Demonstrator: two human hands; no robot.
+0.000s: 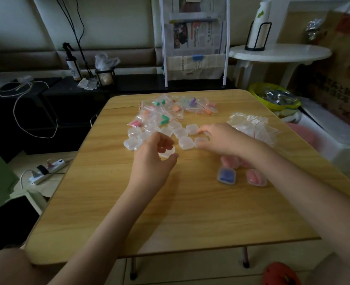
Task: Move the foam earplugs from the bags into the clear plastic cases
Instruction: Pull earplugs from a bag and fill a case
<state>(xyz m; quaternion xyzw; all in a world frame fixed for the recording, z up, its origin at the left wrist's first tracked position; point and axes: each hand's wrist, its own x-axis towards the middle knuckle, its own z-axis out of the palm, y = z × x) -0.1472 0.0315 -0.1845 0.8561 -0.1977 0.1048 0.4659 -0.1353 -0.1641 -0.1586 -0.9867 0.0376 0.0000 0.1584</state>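
Wooden table (190, 212): near half bare, work area mid to far. Near right, under the right forearm: filled cases, closed, one w/ blue earplugs (226, 176), one w/ pink earplugs (256, 177) just beside it on the right; a third pink-filled case (229, 161) sits just beyond, partly hidden by the wrist. Left hand (152, 161), mid-table: fingers curled, thumb and fingertips pinching a clear case (167, 153) lifted at or just above the tabletop; cannot tell if lid is open. Right hand (221, 140), right of centre: fingers curled down, tips touching an empty clear case (201, 141); grip vs. plain contact cannot be told. Beyond both hands: cluster of empty clear cases (157, 133), approx. a dozen, touching each other, spread left to centre. Far right of the hands: pile of emptied clear bags (252, 125), crumpled. Far side of table: unopened small bags w/ earplugs (176, 106), colours green, orange, purple, pink, overlapping in a loose heap that touches the case cluster on its far edge. Off-table, far right: white round side table (279, 52); left floor: power strip (46, 171).
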